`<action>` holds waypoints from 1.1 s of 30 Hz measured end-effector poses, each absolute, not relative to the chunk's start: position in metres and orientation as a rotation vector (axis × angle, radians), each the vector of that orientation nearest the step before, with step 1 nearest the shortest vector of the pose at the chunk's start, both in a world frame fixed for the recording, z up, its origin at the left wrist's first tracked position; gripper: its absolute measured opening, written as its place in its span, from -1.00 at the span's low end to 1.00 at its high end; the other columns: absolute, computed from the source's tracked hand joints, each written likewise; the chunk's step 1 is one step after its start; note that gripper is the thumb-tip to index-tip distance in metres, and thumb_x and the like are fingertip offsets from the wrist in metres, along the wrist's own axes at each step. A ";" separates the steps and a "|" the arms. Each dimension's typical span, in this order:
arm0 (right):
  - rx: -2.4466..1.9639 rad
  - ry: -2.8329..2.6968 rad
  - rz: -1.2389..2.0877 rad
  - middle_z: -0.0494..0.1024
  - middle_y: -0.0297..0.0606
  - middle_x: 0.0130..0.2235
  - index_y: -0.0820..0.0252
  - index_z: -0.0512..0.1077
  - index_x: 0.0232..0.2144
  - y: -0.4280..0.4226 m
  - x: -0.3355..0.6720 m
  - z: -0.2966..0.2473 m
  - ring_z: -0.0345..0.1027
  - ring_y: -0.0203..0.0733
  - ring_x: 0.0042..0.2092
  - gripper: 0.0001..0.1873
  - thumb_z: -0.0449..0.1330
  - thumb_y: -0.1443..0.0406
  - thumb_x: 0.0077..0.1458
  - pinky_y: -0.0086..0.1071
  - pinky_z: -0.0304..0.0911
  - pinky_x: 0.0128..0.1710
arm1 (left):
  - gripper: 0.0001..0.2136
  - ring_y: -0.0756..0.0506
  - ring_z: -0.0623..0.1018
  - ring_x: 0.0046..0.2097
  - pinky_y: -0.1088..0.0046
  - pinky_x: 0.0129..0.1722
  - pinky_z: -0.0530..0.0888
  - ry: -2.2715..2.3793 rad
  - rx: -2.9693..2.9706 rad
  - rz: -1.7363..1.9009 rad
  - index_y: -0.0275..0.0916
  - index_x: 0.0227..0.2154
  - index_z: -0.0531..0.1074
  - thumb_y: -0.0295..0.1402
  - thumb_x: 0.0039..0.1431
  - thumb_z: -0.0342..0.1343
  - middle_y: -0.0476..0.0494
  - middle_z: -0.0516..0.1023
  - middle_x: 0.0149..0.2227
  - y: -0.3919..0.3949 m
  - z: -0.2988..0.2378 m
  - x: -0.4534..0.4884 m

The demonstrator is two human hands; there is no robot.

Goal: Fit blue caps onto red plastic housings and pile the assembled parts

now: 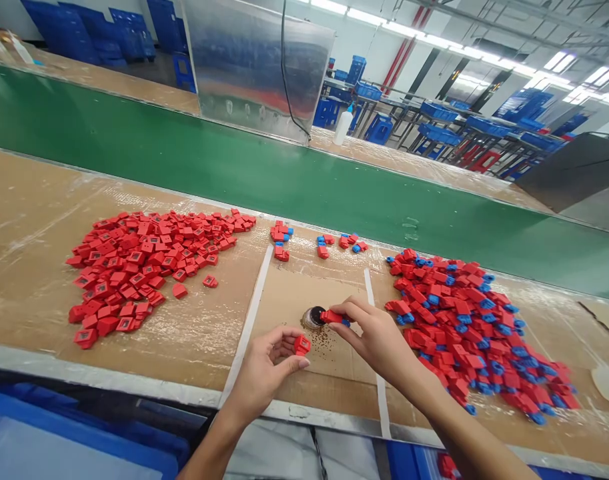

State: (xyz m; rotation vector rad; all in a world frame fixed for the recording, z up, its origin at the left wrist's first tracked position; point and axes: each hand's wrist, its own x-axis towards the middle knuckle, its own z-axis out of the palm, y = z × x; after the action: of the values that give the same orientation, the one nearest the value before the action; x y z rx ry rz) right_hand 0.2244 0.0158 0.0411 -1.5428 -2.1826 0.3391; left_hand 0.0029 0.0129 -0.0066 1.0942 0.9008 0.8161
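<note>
My left hand (267,363) is curled around a small red plastic part (301,345), held between thumb and fingers just above the cardboard-covered bench (29,220). My right hand (374,333) pinches a red part with a blue end (334,317) and holds its tip against a small round metal cup (313,317) standing on the bench. Tiny dark specks lie scattered around the cup. The two hands are close together at the bench's front middle.
A big pile of plain red parts (139,267) lies to the left, a pile of red-and-blue parts (464,327) to the right. A few small groups (281,239) sit near the green conveyor belt (234,167). Behind it are a metal box (257,63), a white bottle (343,125) and blue crates.
</note>
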 end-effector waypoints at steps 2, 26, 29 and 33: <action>-1.540 -2.185 0.345 0.51 -0.23 -0.24 0.17 0.42 -0.18 0.016 0.225 0.042 0.43 -0.16 -0.27 -0.89 0.17 0.30 0.23 -0.33 0.31 -0.30 | -0.77 -0.02 0.49 -0.27 0.50 -0.20 0.45 0.900 1.084 0.815 -0.20 -0.21 0.49 -0.41 0.03 0.29 -0.01 0.53 -0.31 0.013 -0.006 0.004; -1.487 -1.986 0.626 0.54 -0.24 -0.28 0.14 0.42 -0.18 -0.014 0.197 0.050 0.42 -0.18 -0.27 -0.87 0.16 0.25 0.23 -0.36 0.32 -0.26 | -0.79 -0.03 0.48 -0.28 0.49 -0.23 0.41 0.815 1.093 0.772 -0.24 -0.19 0.50 -0.41 0.08 0.23 -0.05 0.55 -0.34 0.010 -0.007 0.008; -1.485 -2.000 0.637 0.53 -0.24 -0.27 0.13 0.42 -0.18 -0.014 0.197 0.048 0.43 -0.18 -0.26 -0.87 0.15 0.25 0.24 -0.36 0.32 -0.26 | -0.80 -0.04 0.48 -0.26 0.48 -0.21 0.40 0.813 1.108 0.764 -0.25 -0.20 0.50 -0.41 0.08 0.23 -0.06 0.56 -0.32 0.010 -0.007 0.008; -1.474 -2.033 0.649 0.51 -0.23 -0.26 0.13 0.42 -0.20 -0.018 0.196 0.045 0.42 -0.18 -0.26 -0.90 0.13 0.27 0.25 -0.37 0.31 -0.26 | -0.80 -0.04 0.47 -0.29 0.50 -0.24 0.38 0.826 1.148 0.757 -0.25 -0.19 0.51 -0.37 0.10 0.22 -0.04 0.55 -0.35 0.009 -0.008 0.008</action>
State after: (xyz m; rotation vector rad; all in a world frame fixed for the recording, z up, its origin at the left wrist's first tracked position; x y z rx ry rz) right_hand 0.1955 -0.0176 0.0450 -1.4737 -2.0328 0.6490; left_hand 0.0077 0.0093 -0.0079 1.1479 0.8256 0.7569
